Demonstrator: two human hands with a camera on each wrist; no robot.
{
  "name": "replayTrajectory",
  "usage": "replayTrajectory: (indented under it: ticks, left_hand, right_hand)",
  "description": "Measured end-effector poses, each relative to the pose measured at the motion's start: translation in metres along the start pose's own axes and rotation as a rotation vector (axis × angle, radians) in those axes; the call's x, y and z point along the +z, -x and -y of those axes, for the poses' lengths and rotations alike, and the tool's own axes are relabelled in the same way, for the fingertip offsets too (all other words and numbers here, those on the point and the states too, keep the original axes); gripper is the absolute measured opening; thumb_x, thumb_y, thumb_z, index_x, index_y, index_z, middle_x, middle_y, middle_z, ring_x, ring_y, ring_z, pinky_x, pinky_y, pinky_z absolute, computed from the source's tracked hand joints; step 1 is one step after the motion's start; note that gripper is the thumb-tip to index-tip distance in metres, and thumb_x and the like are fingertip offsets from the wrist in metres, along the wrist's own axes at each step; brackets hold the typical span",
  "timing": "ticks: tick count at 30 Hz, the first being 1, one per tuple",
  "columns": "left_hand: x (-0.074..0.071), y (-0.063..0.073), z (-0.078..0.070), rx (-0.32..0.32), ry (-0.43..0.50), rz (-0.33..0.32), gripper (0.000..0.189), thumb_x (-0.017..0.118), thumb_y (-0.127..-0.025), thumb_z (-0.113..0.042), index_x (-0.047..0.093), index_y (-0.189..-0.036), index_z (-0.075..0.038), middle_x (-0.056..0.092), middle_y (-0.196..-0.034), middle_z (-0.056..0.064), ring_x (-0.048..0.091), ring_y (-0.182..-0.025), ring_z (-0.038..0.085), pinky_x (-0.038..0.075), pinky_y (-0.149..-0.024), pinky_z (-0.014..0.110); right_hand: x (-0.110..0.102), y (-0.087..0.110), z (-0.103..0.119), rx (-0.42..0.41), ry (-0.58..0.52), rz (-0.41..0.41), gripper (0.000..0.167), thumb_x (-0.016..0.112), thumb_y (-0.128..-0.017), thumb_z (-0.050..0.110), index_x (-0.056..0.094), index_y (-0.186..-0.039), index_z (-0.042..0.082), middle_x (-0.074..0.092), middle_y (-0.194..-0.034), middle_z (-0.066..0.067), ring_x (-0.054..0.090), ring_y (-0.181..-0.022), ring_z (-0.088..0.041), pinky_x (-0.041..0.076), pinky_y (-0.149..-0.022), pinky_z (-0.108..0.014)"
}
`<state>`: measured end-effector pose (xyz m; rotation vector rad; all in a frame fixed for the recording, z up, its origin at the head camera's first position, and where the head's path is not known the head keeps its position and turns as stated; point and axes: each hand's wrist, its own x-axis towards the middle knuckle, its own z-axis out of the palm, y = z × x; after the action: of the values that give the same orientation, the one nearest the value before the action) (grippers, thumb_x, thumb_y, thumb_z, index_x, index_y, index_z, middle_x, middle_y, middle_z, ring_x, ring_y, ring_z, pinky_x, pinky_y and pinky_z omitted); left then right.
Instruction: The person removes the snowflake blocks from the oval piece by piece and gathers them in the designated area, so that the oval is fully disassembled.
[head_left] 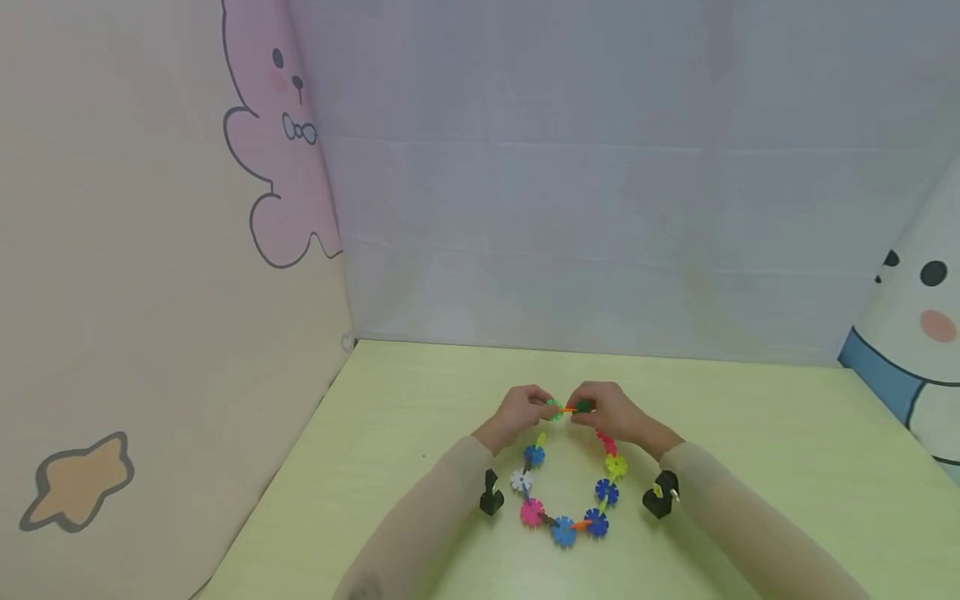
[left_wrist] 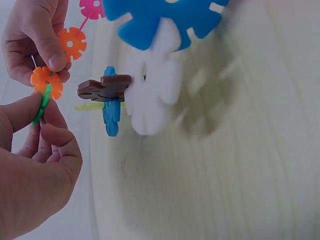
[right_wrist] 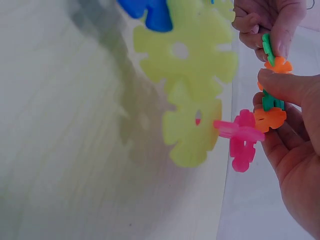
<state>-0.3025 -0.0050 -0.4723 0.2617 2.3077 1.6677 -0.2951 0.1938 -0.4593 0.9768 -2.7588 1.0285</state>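
Note:
A loop of linked plastic snowflake discs lies on the table, with a gap at its far left. My left hand [head_left: 522, 410] pinches a light green disc [left_wrist: 45, 102] between thumb and fingertips. That disc meets an orange disc [left_wrist: 47, 83] edge to edge. My right hand [head_left: 606, 408] holds the chain's far end, its thumb and fingers round a dark green disc [right_wrist: 273, 101] between two orange ones. Pink discs [right_wrist: 244, 140] and a yellow disc [right_wrist: 192, 132] run on from there. On the left side, the other end shows a blue disc [head_left: 534, 454] with a yellow-green one on it.
Nearer me the loop continues through a white disc [head_left: 521, 480], a pink disc [head_left: 532, 512] and several blue ones. A black wrist camera [head_left: 491, 495] sits by the left sleeve, another black camera [head_left: 661, 494] by the right. Cloth-covered walls [head_left: 600, 208] stand behind the table [head_left: 420, 383].

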Motion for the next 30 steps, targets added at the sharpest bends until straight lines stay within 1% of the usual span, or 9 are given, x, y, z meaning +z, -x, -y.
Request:
replayTrajectory:
  ticks: [4,7,13,16,18,20,22,25,30]
  left_hand:
    - [-0.001,0.002,-0.002,0.001,-0.037,-0.008,0.016,0.070,-0.085,-0.014,0.063,-0.094,-0.003,0.066,-0.085,0.003,0.059,-0.079,0.015,0.047,-0.071,0.029]
    - [0.000,0.004,-0.003,0.001,-0.055,-0.026,0.014,0.071,-0.085,-0.014,0.063,-0.092,-0.004,0.065,-0.082,0.003,0.058,-0.077,0.016,0.046,-0.068,0.028]
    - [0.001,0.004,-0.005,-0.016,-0.105,-0.082,0.011,0.070,-0.085,-0.013,0.063,-0.088,-0.005,0.062,-0.078,0.001,0.053,-0.069,0.014,0.042,-0.057,0.024]
    - [0.002,0.004,-0.007,-0.021,-0.143,-0.116,0.009,0.069,-0.085,-0.011,0.063,-0.088,-0.005,0.061,-0.077,0.001,0.052,-0.067,0.013,0.041,-0.056,0.023]
    - [0.000,0.005,-0.008,-0.014,-0.158,-0.135,0.009,0.069,-0.084,-0.010,0.063,-0.088,-0.005,0.062,-0.078,0.001,0.052,-0.066,0.013,0.042,-0.056,0.023]
    - [-0.003,0.008,-0.008,-0.009,-0.159,-0.146,0.010,0.069,-0.084,-0.010,0.064,-0.089,-0.005,0.063,-0.080,0.001,0.054,-0.068,0.013,0.044,-0.057,0.024]
    - [-0.008,0.010,-0.006,0.002,-0.134,-0.144,0.011,0.070,-0.083,-0.012,0.064,-0.090,-0.004,0.065,-0.081,0.002,0.057,-0.070,0.013,0.045,-0.059,0.025]
    - [-0.018,0.013,-0.002,0.014,-0.087,-0.131,0.014,0.070,-0.084,-0.014,0.065,-0.092,-0.003,0.067,-0.083,0.003,0.061,-0.075,0.016,0.047,-0.063,0.028]
    - [-0.036,0.015,0.010,0.036,-0.078,-0.134,0.017,0.069,-0.086,-0.015,0.064,-0.095,-0.003,0.069,-0.082,0.005,0.065,-0.076,0.021,0.047,-0.065,0.029]
  right_hand:
    - [0.001,-0.001,0.000,0.004,-0.002,0.011,0.013,0.074,-0.079,0.003,0.069,-0.091,0.008,0.065,-0.087,0.000,0.053,-0.072,-0.010,0.047,-0.065,-0.028]
    - [0.002,-0.001,-0.001,0.015,0.000,0.013,0.014,0.074,-0.079,0.003,0.069,-0.090,0.009,0.064,-0.087,0.002,0.052,-0.072,-0.010,0.046,-0.064,-0.027]
    - [0.001,-0.003,0.000,0.012,0.003,0.015,0.013,0.075,-0.079,0.004,0.069,-0.090,0.010,0.064,-0.086,0.004,0.052,-0.071,-0.010,0.046,-0.064,-0.028]
    - [0.001,-0.004,0.001,0.011,0.016,0.016,0.013,0.074,-0.079,0.004,0.070,-0.091,0.008,0.064,-0.087,0.002,0.054,-0.074,-0.011,0.047,-0.065,-0.029]
    - [0.000,-0.003,0.001,0.031,0.028,0.018,0.013,0.074,-0.080,0.004,0.070,-0.092,0.007,0.065,-0.088,0.002,0.055,-0.076,-0.012,0.048,-0.067,-0.030]
    - [-0.001,-0.002,0.000,0.059,0.032,0.019,0.013,0.074,-0.080,0.004,0.070,-0.092,0.007,0.065,-0.089,0.001,0.057,-0.078,-0.013,0.048,-0.070,-0.032]
    - [-0.003,-0.001,-0.001,0.086,0.023,0.019,0.013,0.073,-0.080,0.004,0.070,-0.093,0.006,0.064,-0.089,0.000,0.057,-0.080,-0.014,0.049,-0.072,-0.034]
    - [-0.004,0.001,-0.002,0.101,0.003,0.020,0.013,0.073,-0.080,0.004,0.069,-0.093,0.007,0.064,-0.090,0.000,0.058,-0.080,-0.015,0.051,-0.074,-0.036]
    - [-0.006,0.006,-0.002,0.105,0.012,0.018,0.014,0.073,-0.081,0.005,0.069,-0.094,0.007,0.063,-0.091,0.001,0.058,-0.083,-0.017,0.050,-0.075,-0.039]
